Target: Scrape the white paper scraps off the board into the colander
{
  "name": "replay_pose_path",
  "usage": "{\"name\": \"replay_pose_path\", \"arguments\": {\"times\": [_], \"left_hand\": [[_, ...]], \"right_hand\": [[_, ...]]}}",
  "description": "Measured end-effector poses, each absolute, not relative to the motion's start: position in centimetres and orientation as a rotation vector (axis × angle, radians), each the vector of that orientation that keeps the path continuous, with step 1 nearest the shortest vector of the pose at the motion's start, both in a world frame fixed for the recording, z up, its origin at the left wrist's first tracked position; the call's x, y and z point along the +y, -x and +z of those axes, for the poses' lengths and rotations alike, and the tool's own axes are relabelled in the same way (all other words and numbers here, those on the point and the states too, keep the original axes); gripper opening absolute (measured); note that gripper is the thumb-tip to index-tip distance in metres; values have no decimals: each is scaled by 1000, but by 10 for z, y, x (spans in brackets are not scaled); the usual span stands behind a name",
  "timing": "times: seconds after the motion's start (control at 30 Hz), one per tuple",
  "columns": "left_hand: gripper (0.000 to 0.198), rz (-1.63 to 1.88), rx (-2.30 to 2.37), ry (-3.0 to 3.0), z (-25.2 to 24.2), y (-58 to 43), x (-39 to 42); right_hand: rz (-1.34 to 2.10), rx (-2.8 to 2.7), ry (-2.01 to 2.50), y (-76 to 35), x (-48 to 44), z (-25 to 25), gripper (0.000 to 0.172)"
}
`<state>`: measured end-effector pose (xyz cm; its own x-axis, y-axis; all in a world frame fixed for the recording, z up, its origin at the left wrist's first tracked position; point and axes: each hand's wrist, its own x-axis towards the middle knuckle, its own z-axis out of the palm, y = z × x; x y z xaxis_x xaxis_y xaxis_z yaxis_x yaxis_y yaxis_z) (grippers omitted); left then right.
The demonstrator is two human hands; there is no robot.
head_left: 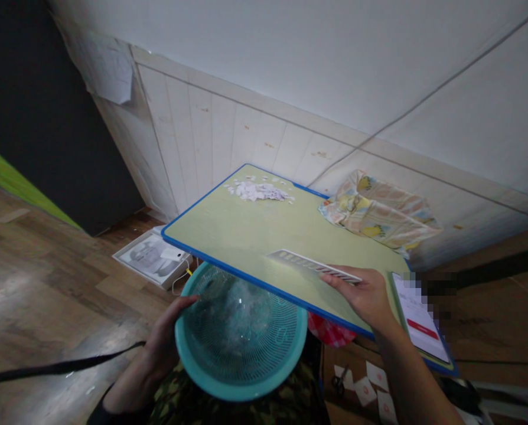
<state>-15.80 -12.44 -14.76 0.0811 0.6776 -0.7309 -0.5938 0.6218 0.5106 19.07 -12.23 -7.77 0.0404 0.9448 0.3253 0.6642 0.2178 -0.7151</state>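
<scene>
My left hand [172, 324] has its thumb over the left rim of a turquoise plastic colander [241, 391], with the fingers hidden outside it. The colander rests at my lap, its far rim under the table edge. Inside lie clear, shiny pieces [241, 313], too blurred to name. Over the yellow-green tabletop [255, 236], my right hand [368, 295] grips the right end of a long flat white strip [312, 264] with a row of slots. Its left end points toward the table's middle. A pile of small white paper-like bits [259, 190] lies at the far left of the table.
A bunched patterned cloth [379, 212] sits at the table's back right, by the wall. Near the right edge lies a tablet-like screen [419, 319]. On the floor are an open white box [153, 260], scissors [340, 381] and several white cards [365, 391]. Red checked fabric [330, 330] shows under the table.
</scene>
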Motion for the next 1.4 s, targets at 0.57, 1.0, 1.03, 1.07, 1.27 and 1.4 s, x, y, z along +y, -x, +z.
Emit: {"name": "replay_pose_path", "arguments": {"times": [0.57, 1.0, 1.03, 1.07, 1.27, 1.4], "left_hand": [[29, 949, 1127, -62, -149, 157, -123], [28, 966, 1143, -59, -153, 160, -122], [27, 968, 1139, -57, -154, 161, -122], [27, 970, 1135, -55, -154, 161, -122], [26, 1001, 1119, -50, -158, 162, -122], [29, 986, 1126, -48, -157, 162, -121]], "right_hand": [[491, -1832, 1375, -171, -155, -63, 11], [371, -1653, 1438, -156, -99, -83, 15], [389, -1665, 1425, -155, -95, -85, 15], [407, -1677, 1414, -155, -93, -86, 16], [475, -1767, 1388, -158, -100, -81, 13], [525, -1808, 1371, -157, -112, -72, 12]]}}
